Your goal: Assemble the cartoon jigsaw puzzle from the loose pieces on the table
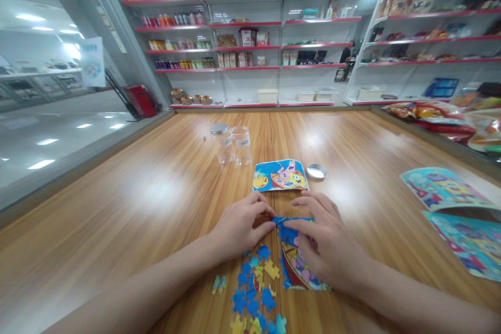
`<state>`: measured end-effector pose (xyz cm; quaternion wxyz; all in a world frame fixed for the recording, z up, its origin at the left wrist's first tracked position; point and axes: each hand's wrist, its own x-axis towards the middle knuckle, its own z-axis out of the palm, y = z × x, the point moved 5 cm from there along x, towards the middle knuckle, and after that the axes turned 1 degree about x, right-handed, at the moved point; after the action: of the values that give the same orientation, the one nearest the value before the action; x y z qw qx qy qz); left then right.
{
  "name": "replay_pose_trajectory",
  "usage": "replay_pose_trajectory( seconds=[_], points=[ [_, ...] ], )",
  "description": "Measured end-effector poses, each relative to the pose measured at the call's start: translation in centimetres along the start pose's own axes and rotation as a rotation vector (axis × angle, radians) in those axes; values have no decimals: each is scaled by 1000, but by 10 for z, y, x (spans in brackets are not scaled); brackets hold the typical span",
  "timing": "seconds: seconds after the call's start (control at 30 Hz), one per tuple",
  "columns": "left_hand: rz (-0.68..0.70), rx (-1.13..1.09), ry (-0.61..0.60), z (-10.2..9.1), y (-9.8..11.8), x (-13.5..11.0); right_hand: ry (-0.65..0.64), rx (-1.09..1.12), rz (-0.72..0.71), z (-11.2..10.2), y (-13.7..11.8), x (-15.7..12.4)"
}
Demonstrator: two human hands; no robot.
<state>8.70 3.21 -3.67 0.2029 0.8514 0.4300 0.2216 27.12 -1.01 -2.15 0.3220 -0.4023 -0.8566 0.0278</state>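
Note:
A partly joined jigsaw puzzle [290, 261] lies on the table, showing a boat and a pink figure on blue. At its top left corner, my left hand [243, 223] pinches a blue puzzle piece [275, 221] between thumb and fingers. Over the puzzle's right side lies my right hand [323, 235], fingers apart, index fingertip on the top edge; it covers part of the picture. Loose blue and yellow puzzle pieces [250, 282] are scattered left of the puzzle. Just beyond my hands is a picture card [279, 176] with a matching boat scene.
Two clear jars stand farther back: a lidded jar [223, 146] and an open jar [241, 148]. A metal lid [317, 171] lies right of the card. More picture sheets [450, 188] lie at the right, with snack bags [430, 117] behind them. Stocked shelves [246, 23] stand beyond the table.

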Motion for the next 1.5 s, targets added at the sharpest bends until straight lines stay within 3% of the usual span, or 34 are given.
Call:
replay_pose_trajectory(
  seconds=[0.3, 0.5, 0.7, 1.27, 1.4, 1.5],
  points=[
    [23, -4, 20, 0, 1, -3, 85, -47, 92, -10, 4, 4],
    [72, -16, 40, -3, 2, -7, 77, -8, 144, -10, 7, 4],
    [148, 87, -41, 2, 4, -8, 56, 14, 154, -9, 7, 4],
    [207, 210, -12, 6, 4, -10, 37, 10, 141, -6, 7, 3],
    [226, 185, -13, 5, 5, -12, 135, 249, 181, -13, 15, 3],
    [254, 151, -14, 4, 4, -13, 266, 614, 413, -18, 42, 1]
  ],
)
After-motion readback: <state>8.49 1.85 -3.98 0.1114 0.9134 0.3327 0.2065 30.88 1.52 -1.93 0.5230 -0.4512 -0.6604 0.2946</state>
